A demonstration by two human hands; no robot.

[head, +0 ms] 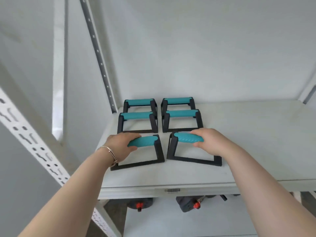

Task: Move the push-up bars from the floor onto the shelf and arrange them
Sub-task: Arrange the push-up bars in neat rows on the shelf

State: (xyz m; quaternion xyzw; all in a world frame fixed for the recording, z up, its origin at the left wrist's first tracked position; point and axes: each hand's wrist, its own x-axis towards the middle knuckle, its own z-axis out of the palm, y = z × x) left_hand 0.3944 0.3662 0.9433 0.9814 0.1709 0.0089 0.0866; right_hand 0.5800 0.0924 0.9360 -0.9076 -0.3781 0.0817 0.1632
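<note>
Several push-up bars with teal grips and black frames stand on the white shelf point(248, 142) in two columns. My left hand point(122, 145) is wrapped around the teal grip of the front left bar point(147, 140). My right hand point(207, 141) grips the teal handle of the front right bar point(184, 138). Both front bars rest on the shelf near its front edge. Behind them stand the middle left bar point(136, 115), the middle right bar point(182, 113), the back left bar point(139, 102) and the back right bar point(177, 100), all upright and close together.
A perforated white upright point(34, 144) runs diagonally at the left and a grey slotted rail point(97, 52) at the back left. The shelf's right part is bare. Dark objects with red parts point(191, 204) sit on the level below the shelf.
</note>
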